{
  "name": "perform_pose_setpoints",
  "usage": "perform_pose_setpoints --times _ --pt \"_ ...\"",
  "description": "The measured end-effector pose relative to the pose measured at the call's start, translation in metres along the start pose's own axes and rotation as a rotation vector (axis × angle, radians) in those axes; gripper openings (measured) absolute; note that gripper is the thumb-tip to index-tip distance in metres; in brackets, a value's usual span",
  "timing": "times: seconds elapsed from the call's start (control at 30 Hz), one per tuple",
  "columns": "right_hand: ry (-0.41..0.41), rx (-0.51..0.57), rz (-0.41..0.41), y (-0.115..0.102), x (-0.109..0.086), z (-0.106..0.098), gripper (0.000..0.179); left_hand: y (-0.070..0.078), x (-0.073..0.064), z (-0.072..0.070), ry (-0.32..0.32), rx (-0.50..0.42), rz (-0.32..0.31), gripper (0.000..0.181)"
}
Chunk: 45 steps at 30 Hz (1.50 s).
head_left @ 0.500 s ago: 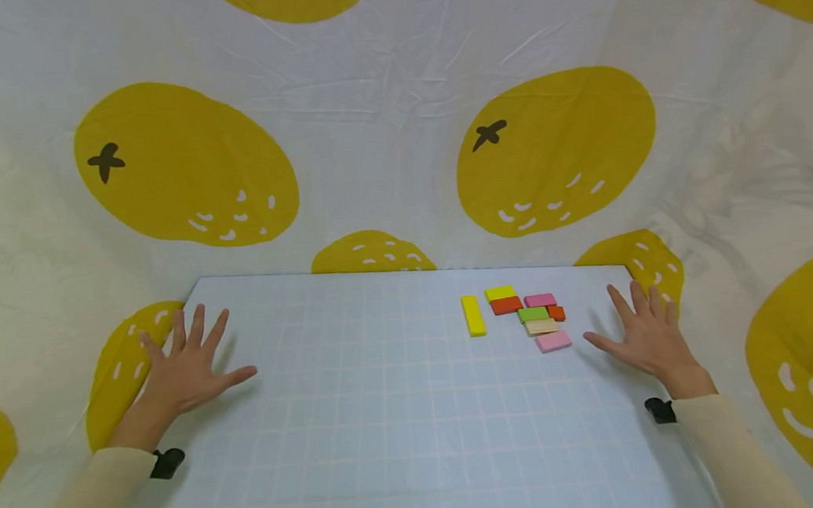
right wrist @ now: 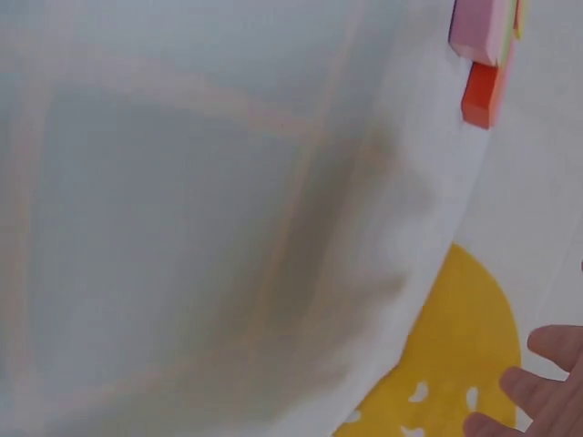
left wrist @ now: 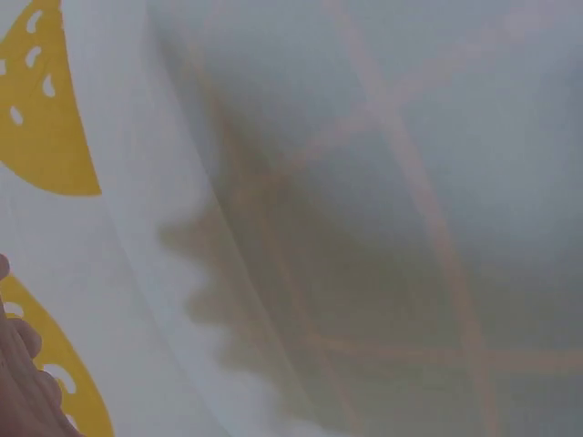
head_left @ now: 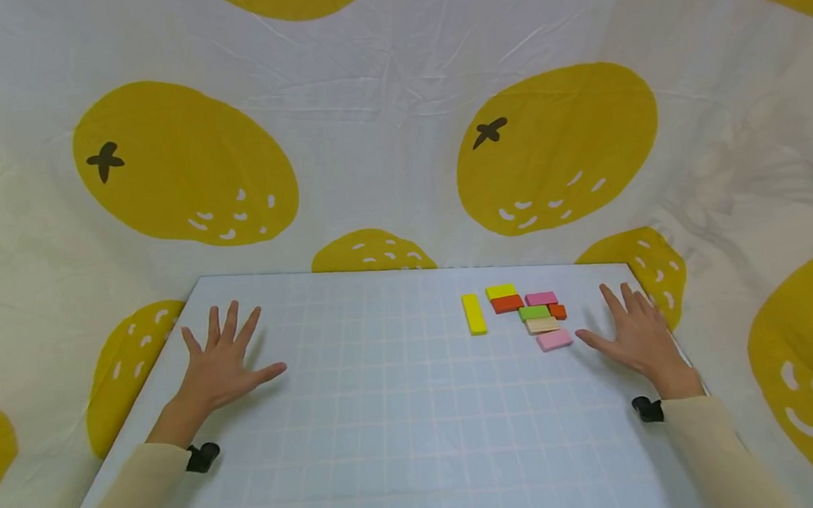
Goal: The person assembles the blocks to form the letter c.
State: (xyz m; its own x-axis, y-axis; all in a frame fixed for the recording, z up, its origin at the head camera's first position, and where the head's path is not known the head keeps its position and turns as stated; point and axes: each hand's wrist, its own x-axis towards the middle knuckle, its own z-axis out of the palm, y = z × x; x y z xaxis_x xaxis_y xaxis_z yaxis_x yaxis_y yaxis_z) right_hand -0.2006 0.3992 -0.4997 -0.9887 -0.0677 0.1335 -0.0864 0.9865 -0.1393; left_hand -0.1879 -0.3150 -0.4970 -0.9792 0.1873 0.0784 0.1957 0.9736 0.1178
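Both hands over a pale gridded surface (head_left: pixel 390 428), fingers wide on each. Left hand (head_left: pixel 218 371) near the surface's left edge, palm down, thumb pointing inward, shadow falling beside it; the left wrist view shows that shadow, blurred, with fingertips at the lower left corner. Right hand (head_left: pixel 641 341) near the right edge, fingers also spread, thumb toward the blocks and just short of the pale pink block (head_left: pixel 554 341). Blocks lie flat as a loose group, right of centre toward the far edge. Leftmost, a long yellow block (head_left: pixel 474 314), set lengthwise away from the person and a little apart. Right of it, a second yellow block (head_left: pixel 501 291) with a red block (head_left: pixel 507 304) along its near side. Further right, a magenta block (head_left: pixel 540 299), then a green block (head_left: pixel 534 313) in front, a small orange-red block (head_left: pixel 557 312) at its right end, a beige block (head_left: pixel 542 325) nearer, pale pink nearest of all. Cream sleeves, black wrist pieces. Behind, a white cloth (head_left: pixel 379 161) printed with large yellow fruit.
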Motion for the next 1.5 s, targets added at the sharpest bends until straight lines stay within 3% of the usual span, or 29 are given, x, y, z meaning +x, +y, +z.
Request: perform_pose_setpoints --times 0.2,0.5,0.9,1.5 --pt "-0.054 0.070 0.029 -0.010 -0.003 0.006 0.110 0.019 0.007 0.007 0.005 -0.032 0.008 0.116" --pt "-0.018 0.125 0.031 -0.020 -0.007 0.014 0.109 0.053 0.027 0.017 0.002 -0.050 0.046 0.117" --pt "-0.040 0.210 0.054 -0.032 -0.016 0.021 0.106 0.125 0.071 0.034 -0.002 -0.126 0.133 0.114" --pt "-0.167 0.374 0.187 -0.063 -0.014 0.028 0.112 0.232 0.108 0.053 -0.053 -0.223 0.264 0.111"
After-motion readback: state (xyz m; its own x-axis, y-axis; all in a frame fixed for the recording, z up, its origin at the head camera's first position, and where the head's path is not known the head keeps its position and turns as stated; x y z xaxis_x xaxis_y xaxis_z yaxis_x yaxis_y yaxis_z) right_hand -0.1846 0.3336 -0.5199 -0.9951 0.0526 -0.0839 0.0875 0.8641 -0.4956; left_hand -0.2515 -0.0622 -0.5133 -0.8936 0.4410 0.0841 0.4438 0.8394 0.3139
